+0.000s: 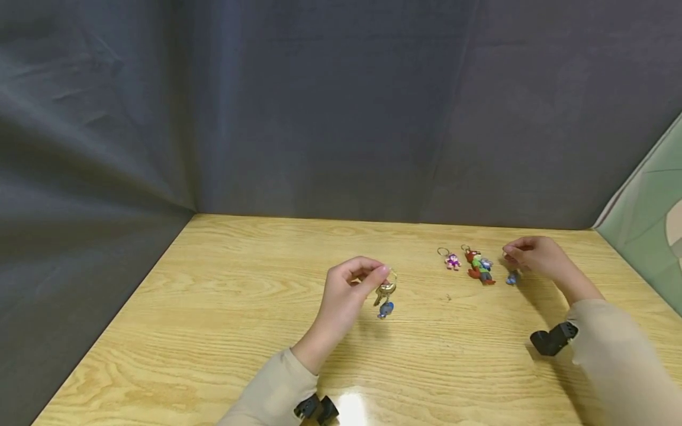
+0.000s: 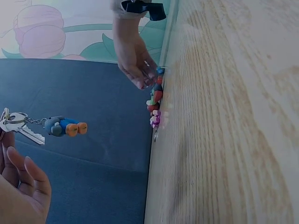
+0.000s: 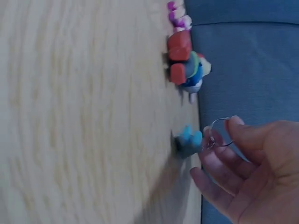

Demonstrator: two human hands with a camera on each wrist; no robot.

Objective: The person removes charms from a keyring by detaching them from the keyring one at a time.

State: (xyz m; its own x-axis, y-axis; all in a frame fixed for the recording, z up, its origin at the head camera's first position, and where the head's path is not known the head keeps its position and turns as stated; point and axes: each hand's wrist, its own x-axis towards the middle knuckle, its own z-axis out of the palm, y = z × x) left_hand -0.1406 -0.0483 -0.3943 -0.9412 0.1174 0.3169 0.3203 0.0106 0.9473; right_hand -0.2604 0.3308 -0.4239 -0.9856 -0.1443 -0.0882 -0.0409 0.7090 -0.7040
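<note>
My left hand (image 1: 347, 296) pinches a key ring above the middle of the table. From it hang brass-coloured keys (image 1: 385, 290) and a small blue-grey figure charm (image 1: 386, 309); in the left wrist view the charm (image 2: 65, 126) shows orange feet. At the right, my right hand (image 1: 538, 258) pinches the metal ring (image 3: 219, 120) of a small blue figure keychain (image 1: 512, 278). That figure hangs low, close over the table, in the right wrist view. Just left of it lie a red-and-green figure keychain (image 1: 479, 267) and a pink-and-purple figure keychain (image 1: 452, 261) with its ring.
The wooden table (image 1: 224, 331) ends at a dark cloth wall (image 1: 330, 118) behind and on the left. A green patterned panel (image 1: 655, 177) stands at the right edge. Each wrist wears a black camera (image 1: 554, 339).
</note>
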